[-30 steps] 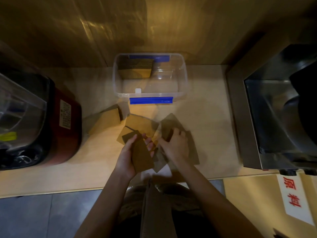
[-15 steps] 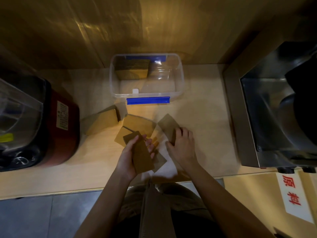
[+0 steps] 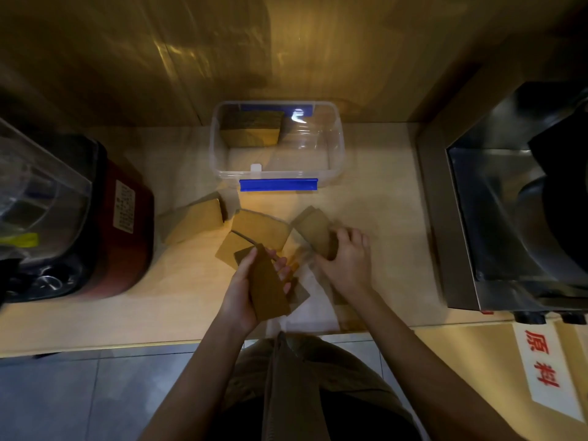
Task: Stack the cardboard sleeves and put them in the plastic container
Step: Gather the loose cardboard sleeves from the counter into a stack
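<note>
My left hand (image 3: pixel 240 289) holds a small stack of brown cardboard sleeves (image 3: pixel 269 286) above the counter's front edge. My right hand (image 3: pixel 348 261) grips another sleeve (image 3: pixel 316 229) lying on the counter to the right. More loose sleeves (image 3: pixel 259 229) lie between my hands and the clear plastic container (image 3: pixel 337 144), and a thicker bundle (image 3: pixel 194 222) leans at the left. The container with blue clips stands open at the back and has a stack of sleeves (image 3: pixel 251 128) in its far left corner.
A red appliance (image 3: pixel 124 230) with a clear jug stands at the left on the wooden counter (image 3: pixel 381 211). A steel machine (image 3: pixel 515 198) fills the right side. A white sheet (image 3: pixel 310 305) lies under my hands. A wooden wall rises behind the container.
My right hand has slid to the right and forward and closed on the sleeve at the right. My left hand has kept its stack almost still.
</note>
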Motion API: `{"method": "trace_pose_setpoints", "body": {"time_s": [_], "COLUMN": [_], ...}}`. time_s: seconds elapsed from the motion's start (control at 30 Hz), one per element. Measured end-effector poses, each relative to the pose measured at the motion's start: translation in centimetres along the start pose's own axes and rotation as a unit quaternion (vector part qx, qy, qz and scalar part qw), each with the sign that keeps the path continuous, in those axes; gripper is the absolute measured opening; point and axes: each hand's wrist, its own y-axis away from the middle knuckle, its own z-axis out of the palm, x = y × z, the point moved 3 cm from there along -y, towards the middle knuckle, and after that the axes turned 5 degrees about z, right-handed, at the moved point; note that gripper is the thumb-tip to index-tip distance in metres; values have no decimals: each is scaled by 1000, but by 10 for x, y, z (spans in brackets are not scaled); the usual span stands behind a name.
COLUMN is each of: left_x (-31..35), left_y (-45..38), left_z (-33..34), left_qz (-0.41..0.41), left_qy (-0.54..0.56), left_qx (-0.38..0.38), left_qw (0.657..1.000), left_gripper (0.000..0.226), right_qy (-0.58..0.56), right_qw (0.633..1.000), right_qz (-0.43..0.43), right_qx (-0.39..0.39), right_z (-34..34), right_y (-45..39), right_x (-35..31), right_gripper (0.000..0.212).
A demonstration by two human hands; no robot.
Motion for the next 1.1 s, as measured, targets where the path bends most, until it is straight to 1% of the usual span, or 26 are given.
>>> {"method": "trace_pose_setpoints", "body": {"time_s": [0.07,0.13,0.23,0.3,0.37,0.4,0.47,0.5,0.6,0.7,0.8,0.87,0.9,0.97,1.0,1.03,1.07,1.1], "left_x": [-2,-3,-4,-8,-10,-11,-13,-15,-19,-23,-26,-27,-28,-29,-29,-29,-28,-27], "left_y": [0,1,6,7,8,9,8,8,9,12,11,11,11,11,12,12,12,13], "left_z": [2,7,17,20,26,29,34,34,34,34,25,18,16,10,7,3,-2,-6], "left_qz": [3,9,9,14,32,40,41,37,33,23,10,-7,-19,-37,-39,-38,-36,-33], "left_qy": [0,-12,-79,-68,-46,-26,18,27,16,-15,-79,-102,-104,-82,-56,-31,-13,-5], "left_qx": [5,11,10,23,18,4,-23,-30,-30,-24,19,35,36,38,41,47,56,67], "left_qw": [1000,1000,997,997,998,999,999,999,999,999,997,994,994,995,997,998,998,997], "left_gripper": [54,58,53,47,42,44,58,60,40,31,18,15,16,17,16,16,20,23], "right_qy": [-43,-108,-186,-201,-200,-191,-175,-171,-157,-144,-123,-117,-148,-225,-228,-201,-159,-112], "right_qw": [999,994,980,975,974,974,976,976,978,978,975,971,967,959,963,974,984,992], "right_qz": [-19,-14,-12,-16,-16,-21,-32,-35,-39,-37,-54,-62,-49,-14,3,17,29,43], "right_qx": [9,-19,-70,-88,-110,-119,-126,-126,-130,-144,-175,-200,-204,-173,-142,-106,-71,-45], "right_z": [-6,-10,-10,-7,-1,1,5,6,6,7,8,7,5,1,0,1,3,6], "right_y": [15,31,58,70,78,82,86,88,92,95,98,97,95,88,82,77,70,64], "right_x": [-5,-13,-26,-33,-36,-37,-36,-34,-29,-25,-23,-21,-18,-10,-4,4,14,23], "right_gripper": [64,62,61,60,60,60,61,61,59,59,60,57,50,29,19,14,16,22]}}
